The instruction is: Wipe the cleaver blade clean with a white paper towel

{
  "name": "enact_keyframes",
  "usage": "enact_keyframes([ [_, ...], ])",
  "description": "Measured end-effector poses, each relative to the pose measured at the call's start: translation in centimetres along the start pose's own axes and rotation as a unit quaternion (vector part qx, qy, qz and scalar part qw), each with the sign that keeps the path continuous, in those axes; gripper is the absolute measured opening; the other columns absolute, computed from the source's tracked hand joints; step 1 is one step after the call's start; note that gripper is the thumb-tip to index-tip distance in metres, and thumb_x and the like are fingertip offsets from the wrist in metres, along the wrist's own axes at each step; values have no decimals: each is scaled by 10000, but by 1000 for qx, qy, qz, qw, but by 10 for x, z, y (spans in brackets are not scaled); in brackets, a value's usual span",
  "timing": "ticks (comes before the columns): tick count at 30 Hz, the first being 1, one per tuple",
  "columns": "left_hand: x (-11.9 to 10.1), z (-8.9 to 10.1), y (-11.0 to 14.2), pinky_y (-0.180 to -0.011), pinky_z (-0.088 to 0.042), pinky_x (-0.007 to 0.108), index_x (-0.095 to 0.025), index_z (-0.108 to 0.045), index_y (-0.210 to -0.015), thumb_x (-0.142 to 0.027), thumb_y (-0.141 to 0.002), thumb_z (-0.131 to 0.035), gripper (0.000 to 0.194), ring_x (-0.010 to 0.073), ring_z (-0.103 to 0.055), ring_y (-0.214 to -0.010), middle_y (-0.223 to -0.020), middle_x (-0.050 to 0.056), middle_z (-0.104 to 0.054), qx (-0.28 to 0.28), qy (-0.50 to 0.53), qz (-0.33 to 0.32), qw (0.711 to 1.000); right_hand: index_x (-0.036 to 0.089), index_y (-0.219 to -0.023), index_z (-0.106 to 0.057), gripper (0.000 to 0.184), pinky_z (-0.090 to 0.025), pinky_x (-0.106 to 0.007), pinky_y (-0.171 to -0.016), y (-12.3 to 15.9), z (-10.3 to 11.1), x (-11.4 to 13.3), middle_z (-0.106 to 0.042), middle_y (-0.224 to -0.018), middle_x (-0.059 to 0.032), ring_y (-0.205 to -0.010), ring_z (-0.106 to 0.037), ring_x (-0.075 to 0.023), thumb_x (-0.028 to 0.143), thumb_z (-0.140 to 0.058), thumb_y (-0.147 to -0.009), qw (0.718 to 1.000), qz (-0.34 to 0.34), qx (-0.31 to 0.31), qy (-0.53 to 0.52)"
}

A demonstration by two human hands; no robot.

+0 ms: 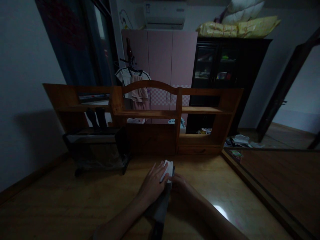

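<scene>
A cleaver (161, 203) lies between my forearms, its broad grey blade pointing away from me and its dark handle (158, 230) at the bottom edge of the view. My left hand (156, 178) presses a folded white cloth or tissue (169, 168) onto the far end of the blade, with the thumb and fingers around it. On the other side, my right hand (178, 183) is closed at the blade's far right edge; its fingertips are partly hidden. To the left stands a dark knife holder (96, 150) with black handles (96, 117) sticking out of its top.
A light wooden surface (120, 203) lies under my hands. Across its back runs a wooden shelf unit (147, 114) with open compartments and a drawer (200, 151). A raised wooden edge (252, 190) borders the right side. The room is dim, with a pink wardrobe (160, 56) behind.
</scene>
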State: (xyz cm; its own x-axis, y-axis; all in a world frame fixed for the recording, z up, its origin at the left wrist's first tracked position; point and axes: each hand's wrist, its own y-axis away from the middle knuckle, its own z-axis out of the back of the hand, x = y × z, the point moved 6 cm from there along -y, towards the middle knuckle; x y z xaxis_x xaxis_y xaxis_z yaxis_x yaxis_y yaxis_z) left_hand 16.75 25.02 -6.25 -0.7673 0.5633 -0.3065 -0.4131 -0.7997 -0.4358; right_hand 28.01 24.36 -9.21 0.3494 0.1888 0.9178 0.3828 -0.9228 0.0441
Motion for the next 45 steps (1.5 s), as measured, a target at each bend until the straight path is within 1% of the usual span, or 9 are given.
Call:
enact_keyframes([
  [6,0,-6,2,-1155,-174,410,-255,-325,-1434,-382,-1001,-285,453,158,-222,-1385,-1477,18,-310,27,18,-4,999,138,-897,-674,231,-445,-323,-758,-2,-2,0,-644,-832,-66,-756,-595,-198,275,-633,-716,1000,-4,1,0],
  [11,3,-7,2,-1156,-169,404,-252,-340,-1426,-396,-1003,-264,453,154,-218,-1386,-1476,6,-314,24,16,6,1000,148,-939,-665,248,-445,-318,-752,-3,0,-2,-650,-879,-65,-797,-602,-205,273,-634,-727,1000,0,5,-6],
  [15,6,-8,2,-1158,-160,397,-251,-325,-1433,-393,-1006,-254,456,147,-218,-1386,-1477,-10,-311,20,9,13,1000,148,-917,-654,228,-442,-316,-762,0,-2,1,-644,-867,-60,-797,-597,-198,268,-648,-724,1000,-7,1,-12],
  [20,11,-11,2,-1149,-176,416,-239,-346,-1423,-399,-1003,-256,458,170,-246,-1378,-1467,9,-332,12,4,25,1000,142,-874,-650,221,-446,-326,-764,6,-8,8,-636,-791,-48,-729,-596,-189,281,-670,-703,1000,-18,-4,-21],
  [25,11,-10,2,-1146,-199,394,-233,-354,-1417,-396,-1007,-246,455,158,-253,-1375,-1466,7,-335,3,3,24,1000,143,-926,-656,256,-449,-334,-763,4,-8,7,-651,-833,-59,-742,-605,-198,283,-663,-711,1000,-11,5,-21],
  [32,11,-12,2,-1146,-209,379,-221,-338,-1426,-395,-1009,-248,461,149,-229,-1383,-1479,3,-310,12,0,25,1000,145,-896,-652,209,-449,-324,-749,0,-4,0,-641,-783,-45,-736,-600,-195,260,-652,-721,999,-14,6,-32],
  [36,12,-14,3,-1148,-198,384,-216,-329,-1430,-398,-1009,-245,467,151,-218,-1386,-1483,4,-302,16,-2,23,1000,141,-881,-656,213,-448,-317,-746,0,-6,2,-641,-803,-50,-744,-596,-195,262,-654,-706,999,-6,14,-30],
  [41,12,-13,3,-1148,-188,394,-220,-343,-1424,-404,-1008,-242,466,158,-238,-1381,-1475,7,-320,11,-1,24,1000,140,-856,-652,212,-442,-337,-778,4,-9,8,-631,-769,-47,-722,-593,-193,295,-667,-712,1000,-9,10,-24],
  [45,11,-12,3,-1145,-195,395,-229,-335,-1428,-395,-1006,-251,461,165,-242,-1380,-1474,9,-321,9,-1,21,1000,149,-821,-647,217,-440,-337,-769,6,-10,10,-623,-750,-41,-713,-593,-196,314,-689,-687,1000,-10,2,-21],
])
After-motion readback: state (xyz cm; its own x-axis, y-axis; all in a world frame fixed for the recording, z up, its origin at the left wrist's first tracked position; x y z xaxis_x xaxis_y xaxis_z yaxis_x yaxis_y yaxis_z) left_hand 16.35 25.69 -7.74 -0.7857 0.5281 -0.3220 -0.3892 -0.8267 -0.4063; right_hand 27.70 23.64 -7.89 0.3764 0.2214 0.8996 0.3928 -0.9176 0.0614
